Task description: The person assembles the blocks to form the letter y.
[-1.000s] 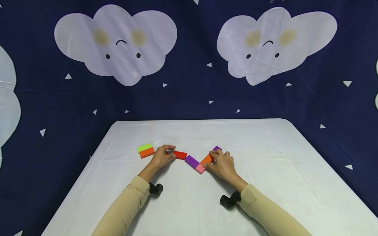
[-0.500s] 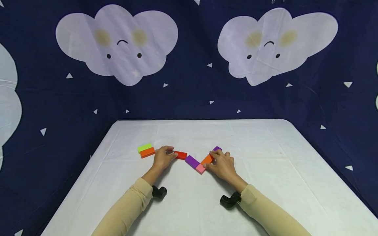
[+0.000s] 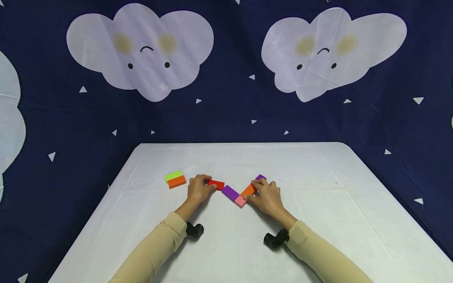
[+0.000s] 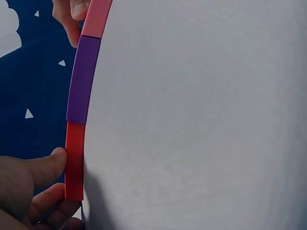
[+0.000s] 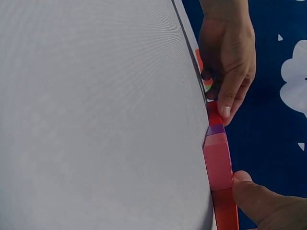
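My left hand [image 3: 199,190] holds the left end of a red block [image 3: 217,185] between thumb and fingers. Its thumb [image 4: 50,167] presses one side of the red block [image 4: 74,160] in the left wrist view. A purple block [image 3: 231,194] lies end to end with the red one, followed by a pink block [image 3: 240,201]. From there the row bends back to the right with an orange block [image 3: 248,190], which my right hand [image 3: 267,199] grips by its ends. Past the right fingertips a second purple block [image 3: 260,177] shows, partly hidden.
Left of the left hand, a lime-green block [image 3: 173,176] and another orange block [image 3: 176,182] lie side by side. All blocks rest on a white-covered table [image 3: 318,220]. A dark blue cloth [image 3: 233,78] with clouds hangs behind it.
My left hand has moved right along the red block, its thumb now further over the near side. The right hand and the other blocks stay where they were.
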`<state>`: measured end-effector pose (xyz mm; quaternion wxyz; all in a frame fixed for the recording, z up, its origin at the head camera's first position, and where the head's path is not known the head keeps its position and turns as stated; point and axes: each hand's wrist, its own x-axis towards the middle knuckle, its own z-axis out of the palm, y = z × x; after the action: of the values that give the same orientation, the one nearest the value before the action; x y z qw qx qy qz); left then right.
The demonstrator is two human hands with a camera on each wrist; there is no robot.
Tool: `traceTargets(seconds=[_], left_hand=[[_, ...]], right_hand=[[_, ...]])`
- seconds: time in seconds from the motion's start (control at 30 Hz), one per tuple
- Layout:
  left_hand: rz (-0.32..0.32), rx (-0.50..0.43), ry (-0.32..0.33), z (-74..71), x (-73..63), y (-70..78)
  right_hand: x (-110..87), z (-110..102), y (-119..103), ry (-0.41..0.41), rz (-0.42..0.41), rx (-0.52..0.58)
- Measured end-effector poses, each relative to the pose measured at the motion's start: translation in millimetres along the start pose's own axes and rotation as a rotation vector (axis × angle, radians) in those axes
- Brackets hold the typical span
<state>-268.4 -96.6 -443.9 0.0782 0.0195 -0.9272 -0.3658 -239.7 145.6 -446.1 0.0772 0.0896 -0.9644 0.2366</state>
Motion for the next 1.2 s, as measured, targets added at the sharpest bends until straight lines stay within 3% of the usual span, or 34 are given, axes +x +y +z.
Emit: traceTargets(seconds=[0.43,0.67,1.2], left_hand=[[-0.001,-0.013,-0.032,-5.7,6.0,-1.4],[0.015,-0.066,-0.087,-5.9,12.4,-3.4],[0.033,-0.076,-0.163,-3.0,18.3,-0.7]], right_hand=[[1.0,-2.0,-2.1,-0.003,0.002,-0.008],[1.0,-1.9,-1.6,-0.007,0.005,-0.011],[0.6,0.2,0.5,0.001,0.001,-0.008]])
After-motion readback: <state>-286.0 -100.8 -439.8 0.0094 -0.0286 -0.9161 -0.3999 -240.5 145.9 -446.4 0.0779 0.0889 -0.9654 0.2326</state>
